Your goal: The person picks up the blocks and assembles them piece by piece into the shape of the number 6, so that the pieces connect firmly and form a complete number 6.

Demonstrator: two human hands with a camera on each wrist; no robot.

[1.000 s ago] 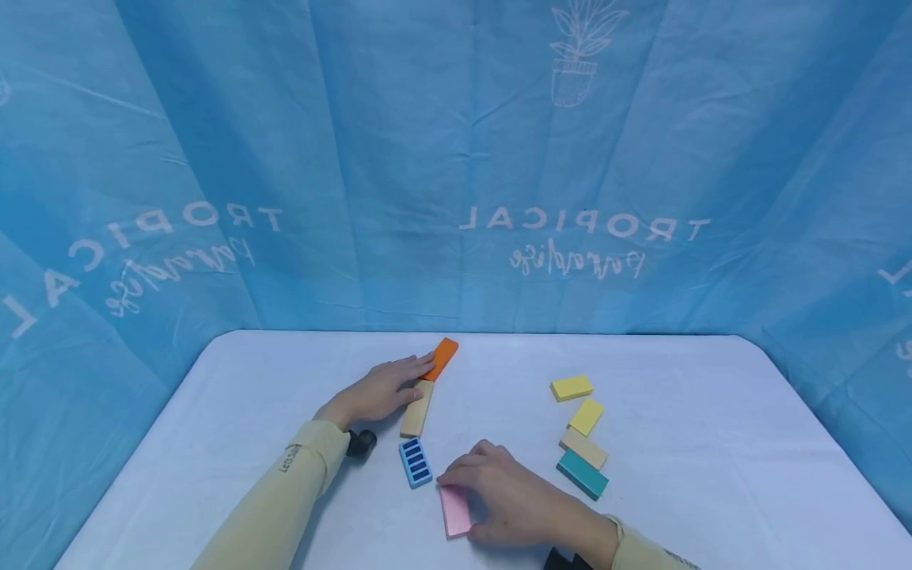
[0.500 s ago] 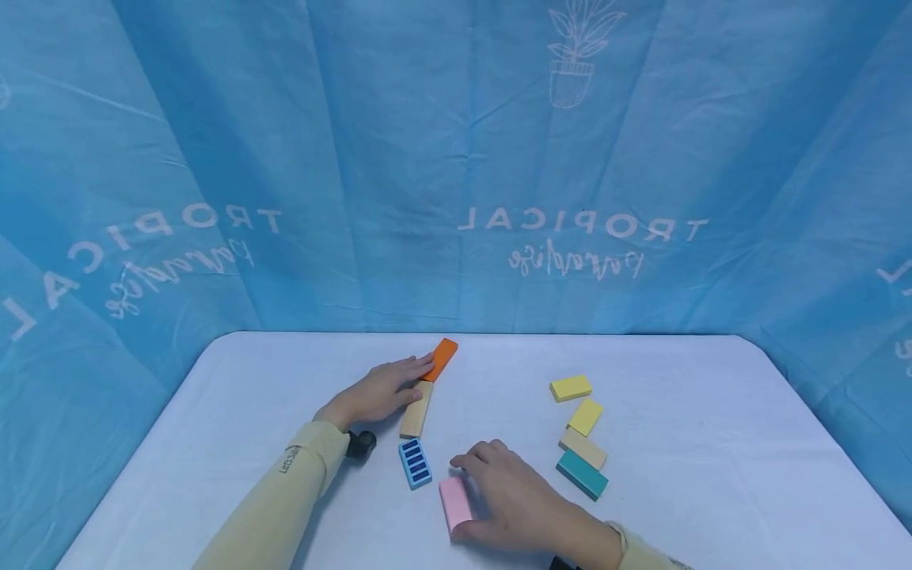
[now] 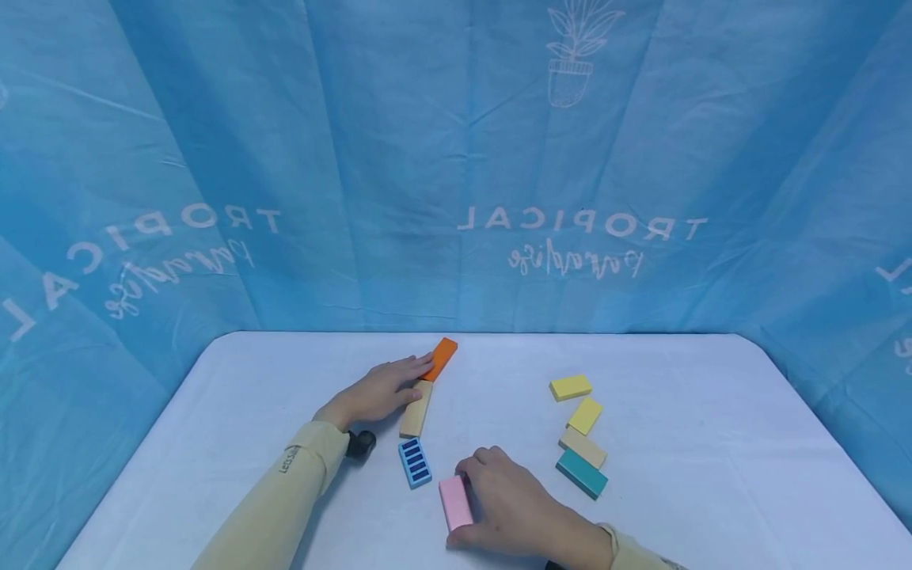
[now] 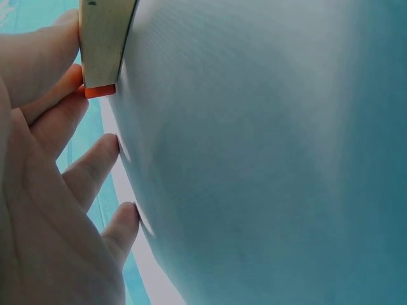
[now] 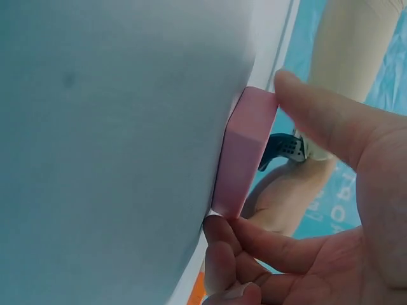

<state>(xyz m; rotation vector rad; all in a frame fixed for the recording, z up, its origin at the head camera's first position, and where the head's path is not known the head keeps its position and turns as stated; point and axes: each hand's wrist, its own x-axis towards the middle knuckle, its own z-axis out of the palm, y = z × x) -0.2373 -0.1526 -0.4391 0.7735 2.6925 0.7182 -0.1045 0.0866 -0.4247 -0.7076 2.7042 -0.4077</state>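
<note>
On the left of the white table, my left hand [image 3: 379,391] has fingers stretched out, with fingertips at an orange block [image 3: 445,356] and the thumb at a plain wooden block [image 3: 416,416]. Those two lie end to end. A light blue block with dark slots [image 3: 415,463] follows below the wooden one. Nearer the front, my right hand [image 3: 509,504] holds a pink block [image 3: 454,500] by its two ends. In the right wrist view the thumb is at one end of the pink block [image 5: 245,149] and curled fingers at the other; it lies flat on the cloth.
To the right, two yellow blocks [image 3: 571,387], a wooden block [image 3: 583,448] and a teal block [image 3: 582,474] form a loose curved row. A blue curtain [image 3: 399,158] hangs behind the table's far edge. A black wrist device [image 3: 361,444] sits under the left wrist.
The right fingers lifted off the pink block's far end, then came back in at it. The pink block shifted and turned very slightly. The left hand stayed put.
</note>
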